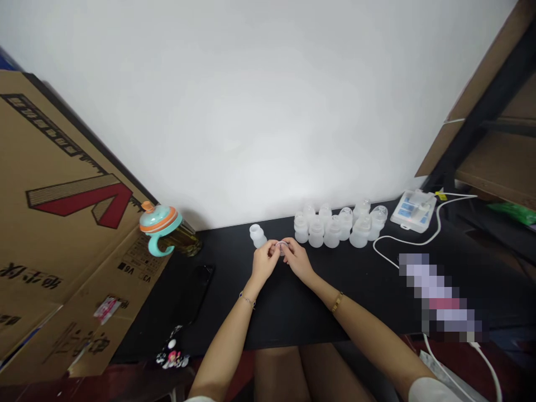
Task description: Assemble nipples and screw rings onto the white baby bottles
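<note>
Both hands meet over the black table [234, 301], thumbs and fingertips pinching a small pale ring-shaped piece [282, 243]. My left hand [264, 261] grips its left side, and my right hand [298, 260] the right side. The fingers cover much of the piece, so its full shape cannot be made out. Just behind my left fingers an uncapped white baby bottle [258, 237] stands upright. To the right of my hands stands a group of several small baby bottles [332, 231] with clear domed caps.
A teal-lidded jug [184, 237] and a black phone [195, 293] with a charm are at left, beside a large cardboard box [75, 223]. At right lie a clear plastic case [414, 210], a white cable [438, 223] and a pixelated object [438, 296]. A white wall [251, 111] rises behind.
</note>
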Available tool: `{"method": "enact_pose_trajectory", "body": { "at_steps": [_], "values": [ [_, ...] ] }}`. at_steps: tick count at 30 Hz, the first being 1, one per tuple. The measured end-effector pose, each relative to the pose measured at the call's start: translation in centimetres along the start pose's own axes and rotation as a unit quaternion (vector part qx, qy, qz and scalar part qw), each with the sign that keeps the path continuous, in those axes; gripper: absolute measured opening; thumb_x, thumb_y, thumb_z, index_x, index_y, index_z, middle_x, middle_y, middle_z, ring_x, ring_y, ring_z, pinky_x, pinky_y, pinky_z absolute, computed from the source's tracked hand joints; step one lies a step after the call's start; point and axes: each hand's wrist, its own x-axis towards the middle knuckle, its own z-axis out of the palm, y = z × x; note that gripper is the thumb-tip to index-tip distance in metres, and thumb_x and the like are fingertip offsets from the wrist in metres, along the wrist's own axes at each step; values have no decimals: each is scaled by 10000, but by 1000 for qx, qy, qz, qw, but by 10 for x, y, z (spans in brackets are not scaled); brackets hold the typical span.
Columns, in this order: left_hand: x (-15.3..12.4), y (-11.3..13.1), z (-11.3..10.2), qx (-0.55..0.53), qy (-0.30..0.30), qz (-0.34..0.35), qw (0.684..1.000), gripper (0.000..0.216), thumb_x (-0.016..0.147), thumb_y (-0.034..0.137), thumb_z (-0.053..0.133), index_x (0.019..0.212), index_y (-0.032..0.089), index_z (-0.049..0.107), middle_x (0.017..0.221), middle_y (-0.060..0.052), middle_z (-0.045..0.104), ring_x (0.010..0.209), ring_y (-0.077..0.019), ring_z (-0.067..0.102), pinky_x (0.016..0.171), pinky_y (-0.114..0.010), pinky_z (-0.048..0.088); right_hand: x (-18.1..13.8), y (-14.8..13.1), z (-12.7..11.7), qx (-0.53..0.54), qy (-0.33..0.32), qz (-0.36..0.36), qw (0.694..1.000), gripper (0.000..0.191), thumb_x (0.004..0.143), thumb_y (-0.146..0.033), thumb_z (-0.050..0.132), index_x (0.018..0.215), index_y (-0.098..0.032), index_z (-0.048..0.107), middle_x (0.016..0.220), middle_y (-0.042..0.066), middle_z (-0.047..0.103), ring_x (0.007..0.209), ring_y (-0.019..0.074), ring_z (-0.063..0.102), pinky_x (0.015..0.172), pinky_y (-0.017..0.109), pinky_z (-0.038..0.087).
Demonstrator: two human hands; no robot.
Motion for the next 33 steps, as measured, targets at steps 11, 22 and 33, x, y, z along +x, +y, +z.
{"method": "enact_pose_trajectory", "body": {
  "at_steps": [11,22,33],
  "values": [
    [-1,4,1,-15,0,-16,1000,259,931,416,564,864,191,676,640,28,622,580,-115,567,597,-214,407,-2,-6,-2,0,6,-20,1000,276,941,-462,519,1004,-224,644,677,-17,638,544,154,605,544,258,485],
    [-1,4,1,6,6,-15,1000,242,914,402,574,840,195,674,600,46,561,541,-103,498,571,-218,366,-3,-4,-2,-9,7,-35,999,269,956,-459,521,999,-220,636,697,-17,633,524,142,590,532,256,454],
    [-3,9,0,18,15,-10,1000,246,931,415,566,848,208,669,616,39,575,547,-109,523,572,-223,373,-3,-6,-4,-3,3,-41,999,308,961,-489,512,1031,-228,659,729,-6,642,534,144,582,529,262,489]
  ]
}}
